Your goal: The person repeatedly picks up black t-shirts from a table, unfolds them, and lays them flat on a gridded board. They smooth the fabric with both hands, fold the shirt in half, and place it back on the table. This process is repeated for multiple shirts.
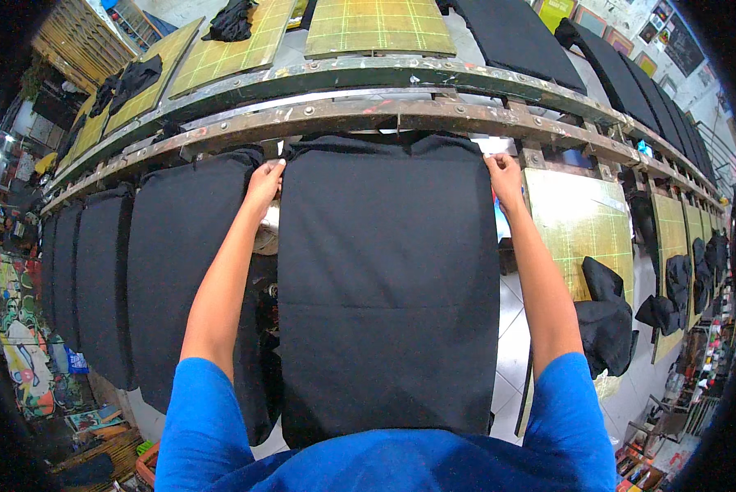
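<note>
Black fabric (386, 246), apparently a garment, lies stretched over a board right before me, with faint creases across it and its far edge bunched near the metal rail. My left hand (268, 181) pinches its far left edge between thumb and fingers. At the far right edge, my right hand (504, 175) grips the cloth in the same way. Both arms reach forward along the two sides of the board. The board itself is hidden beneath the fabric.
Paint-spattered metal rails (429, 115) run across beyond the fabric. More black-covered boards (183, 264) stand at left. At right is a yellow-green gridded board (580, 227) with a crumpled black cloth (607, 326). Further gridded boards (377, 27) lie past the rails.
</note>
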`<act>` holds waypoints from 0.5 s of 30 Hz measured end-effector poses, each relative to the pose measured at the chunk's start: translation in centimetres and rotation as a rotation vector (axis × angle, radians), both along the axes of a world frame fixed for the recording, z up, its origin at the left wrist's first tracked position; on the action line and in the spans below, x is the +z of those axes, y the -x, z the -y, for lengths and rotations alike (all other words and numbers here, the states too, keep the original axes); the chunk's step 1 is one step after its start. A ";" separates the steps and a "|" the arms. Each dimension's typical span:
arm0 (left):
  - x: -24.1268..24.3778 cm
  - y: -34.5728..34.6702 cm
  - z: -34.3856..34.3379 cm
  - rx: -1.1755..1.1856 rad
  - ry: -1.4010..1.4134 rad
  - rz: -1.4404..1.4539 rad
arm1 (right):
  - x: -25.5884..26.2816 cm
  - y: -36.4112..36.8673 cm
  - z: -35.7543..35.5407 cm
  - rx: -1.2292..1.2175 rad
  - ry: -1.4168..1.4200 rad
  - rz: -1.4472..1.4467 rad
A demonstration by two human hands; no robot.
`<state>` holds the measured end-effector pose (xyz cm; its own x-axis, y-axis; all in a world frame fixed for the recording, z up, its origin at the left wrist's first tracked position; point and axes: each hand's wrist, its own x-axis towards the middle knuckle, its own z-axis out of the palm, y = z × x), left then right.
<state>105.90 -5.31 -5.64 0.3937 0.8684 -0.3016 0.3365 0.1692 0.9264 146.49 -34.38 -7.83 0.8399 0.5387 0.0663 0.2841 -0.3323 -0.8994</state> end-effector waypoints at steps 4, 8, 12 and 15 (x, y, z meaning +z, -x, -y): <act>-0.6 1.1 0.7 -0.034 0.120 0.129 | 1.2 1.7 1.2 0.081 0.046 -0.186; -1.6 0.5 0.6 0.064 0.267 0.243 | 1.5 1.7 1.2 0.096 -0.145 -0.566; -1.7 -0.1 0.0 0.150 0.334 0.267 | 3.0 2.6 0.0 0.057 -0.199 -0.760; 0.3 -2.1 0.9 0.215 0.354 0.281 | 1.8 1.3 -0.4 0.045 -0.242 -0.740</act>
<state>108.00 -6.19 -5.34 0.3255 0.8024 -0.5002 0.0051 0.5275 0.8495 145.23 -34.01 -6.02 0.6892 0.6152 -0.3828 -0.4094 -0.1053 -0.9063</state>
